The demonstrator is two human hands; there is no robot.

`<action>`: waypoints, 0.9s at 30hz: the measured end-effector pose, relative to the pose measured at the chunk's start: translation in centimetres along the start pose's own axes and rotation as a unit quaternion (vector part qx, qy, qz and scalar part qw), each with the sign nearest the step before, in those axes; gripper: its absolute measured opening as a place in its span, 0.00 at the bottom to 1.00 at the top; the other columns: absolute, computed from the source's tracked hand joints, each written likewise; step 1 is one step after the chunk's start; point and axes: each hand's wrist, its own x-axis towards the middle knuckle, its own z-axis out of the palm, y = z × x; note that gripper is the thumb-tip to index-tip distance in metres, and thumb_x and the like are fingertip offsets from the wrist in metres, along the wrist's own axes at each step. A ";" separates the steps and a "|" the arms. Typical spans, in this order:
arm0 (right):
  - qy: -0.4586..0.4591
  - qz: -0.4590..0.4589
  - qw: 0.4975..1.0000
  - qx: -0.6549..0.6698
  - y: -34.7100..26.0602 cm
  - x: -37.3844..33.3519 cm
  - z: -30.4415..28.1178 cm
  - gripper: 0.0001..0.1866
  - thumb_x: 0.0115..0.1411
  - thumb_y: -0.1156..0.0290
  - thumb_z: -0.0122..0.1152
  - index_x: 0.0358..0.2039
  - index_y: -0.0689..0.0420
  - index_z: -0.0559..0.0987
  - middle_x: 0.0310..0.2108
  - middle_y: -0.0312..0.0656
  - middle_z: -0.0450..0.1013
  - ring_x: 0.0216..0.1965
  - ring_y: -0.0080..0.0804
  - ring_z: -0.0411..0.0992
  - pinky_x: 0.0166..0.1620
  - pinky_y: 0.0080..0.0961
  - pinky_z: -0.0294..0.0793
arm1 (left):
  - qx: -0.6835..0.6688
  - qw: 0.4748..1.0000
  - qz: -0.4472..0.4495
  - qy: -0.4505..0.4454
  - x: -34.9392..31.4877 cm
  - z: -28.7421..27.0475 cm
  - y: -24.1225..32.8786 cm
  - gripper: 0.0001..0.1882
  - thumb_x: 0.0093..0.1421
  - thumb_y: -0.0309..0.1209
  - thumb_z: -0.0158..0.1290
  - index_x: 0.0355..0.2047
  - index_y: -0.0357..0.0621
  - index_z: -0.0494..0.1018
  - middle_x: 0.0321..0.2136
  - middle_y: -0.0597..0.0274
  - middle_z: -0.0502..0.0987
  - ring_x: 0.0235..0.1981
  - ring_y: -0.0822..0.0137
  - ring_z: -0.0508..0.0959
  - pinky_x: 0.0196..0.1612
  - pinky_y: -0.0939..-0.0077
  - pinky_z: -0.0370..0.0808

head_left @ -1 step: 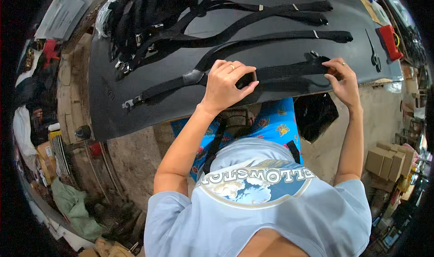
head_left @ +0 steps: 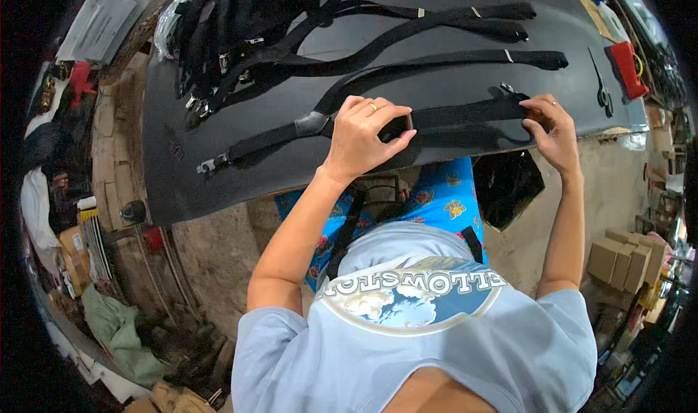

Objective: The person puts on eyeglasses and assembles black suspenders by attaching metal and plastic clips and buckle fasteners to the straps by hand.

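Observation:
A pair of black elastic suspenders point(head_left: 465, 113) lies along the near side of the dark table point(head_left: 218, 129). My left hand point(head_left: 361, 133) is closed on one of its straps, thumb and fingers pinching a dark edge whose kind I cannot make out. Farther right, my right hand point(head_left: 554, 131) pinches the strap's end, mostly hidden by the fingers. Just left of those fingertips a metal clip point(head_left: 508, 88) sticks up. Left of my left hand are the suspenders' dark joining patch point(head_left: 311, 124) and another metal clip point(head_left: 208, 166). The second strap point(head_left: 436, 58) stretches away behind my hands, with a light band near its end.
More black suspenders point(head_left: 240, 42) with metal clips are heaped at the far left. Black scissors point(head_left: 605, 97) and a red-and-yellow object point(head_left: 628, 70) rest at the table's right. Cardboard boxes point(head_left: 622, 260) are stacked on the floor at right. The table's near edge runs before my lap.
The metal clip by my right hand shows a little more clearly, and the strap end there has shifted slightly. My left hand stays in place.

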 end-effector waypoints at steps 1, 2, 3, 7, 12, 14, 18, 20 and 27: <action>0.014 0.011 1.000 0.016 0.2 -0.1 0.1 0.16 0.49 0.86 0.60 0.40 0.62 0.77 0.34 0.42 0.70 0.33 0.29 0.71 0.37 0.23 0.70 | 0.001 1.000 -0.001 0.001 0.0 -0.1 0.0 0.14 0.44 0.34 0.67 0.32 0.48 0.80 0.29 0.64 0.80 0.31 0.64 0.79 0.40 0.71 0.70; 0.028 0.022 0.999 0.031 0.2 -0.1 0.1 0.16 0.49 0.86 0.60 0.40 0.62 0.77 0.34 0.41 0.70 0.33 0.28 0.71 0.37 0.22 0.70 | 0.000 1.000 -0.004 0.000 0.0 -0.1 -0.1 0.13 0.44 0.34 0.68 0.31 0.48 0.80 0.29 0.64 0.80 0.31 0.64 0.79 0.40 0.71 0.70; 0.028 0.021 0.999 0.031 0.1 0.0 0.1 0.16 0.49 0.86 0.60 0.40 0.62 0.77 0.34 0.41 0.70 0.33 0.28 0.71 0.37 0.22 0.70 | -0.001 1.000 -0.008 -0.001 0.0 -0.2 -0.1 0.13 0.44 0.34 0.68 0.31 0.48 0.80 0.29 0.64 0.81 0.31 0.65 0.79 0.40 0.71 0.70; 0.025 0.020 0.999 -0.018 -0.3 0.0 0.2 0.16 0.48 0.86 0.61 0.39 0.62 0.76 0.34 0.41 0.71 0.33 0.29 0.71 0.38 0.22 0.70 | 0.001 1.000 -0.008 -0.004 -0.2 -0.2 -0.4 0.13 0.44 0.34 0.68 0.32 0.49 0.80 0.29 0.64 0.81 0.31 0.65 0.79 0.40 0.71 0.70; 0.000 0.007 0.999 -0.038 -0.6 0.0 -0.1 0.17 0.46 0.84 0.63 0.39 0.62 0.76 0.35 0.42 0.71 0.32 0.30 0.70 0.38 0.22 0.70 | -0.013 1.000 -0.019 0.000 -0.6 -0.3 -0.7 0.14 0.43 0.33 0.68 0.32 0.49 0.80 0.30 0.64 0.81 0.33 0.63 0.79 0.41 0.70 0.70; -0.070 0.009 0.997 -0.022 -1.9 0.3 -0.1 0.20 0.44 0.81 0.67 0.42 0.61 0.77 0.35 0.42 0.71 0.32 0.32 0.70 0.38 0.24 0.70 | -0.024 0.999 -0.030 -0.017 -0.9 -0.3 -1.0 0.16 0.43 0.32 0.68 0.34 0.48 0.80 0.31 0.63 0.81 0.35 0.63 0.79 0.42 0.70 0.70; -0.037 -0.040 0.998 -0.045 -6.0 1.9 0.4 0.25 0.45 0.75 0.70 0.46 0.61 0.77 0.35 0.44 0.70 0.36 0.34 0.70 0.41 0.25 0.70 | -0.114 0.989 -0.083 -0.049 -0.6 -1.6 -0.6 0.25 0.43 0.29 0.68 0.44 0.45 0.77 0.36 0.60 0.80 0.40 0.62 0.79 0.48 0.69 0.70; -0.033 -0.027 0.998 -0.035 -6.6 2.8 1.8 0.21 0.50 0.77 0.65 0.46 0.62 0.77 0.36 0.45 0.71 0.38 0.37 0.71 0.44 0.27 0.70 | -0.179 0.975 -0.121 -0.052 -0.4 -3.7 -1.5 0.23 0.56 0.28 0.59 0.53 0.42 0.73 0.42 0.55 0.79 0.46 0.63 0.78 0.54 0.70 0.69; -0.110 -0.153 0.981 0.040 -7.9 3.7 8.7 0.23 0.50 0.70 0.67 0.47 0.61 0.76 0.44 0.50 0.71 0.48 0.47 0.68 0.52 0.35 0.68 | -0.184 0.961 -0.202 0.052 0.0 -8.5 -2.3 0.15 0.66 0.24 0.47 0.53 0.39 0.73 0.42 0.56 0.79 0.44 0.68 0.78 0.48 0.76 0.73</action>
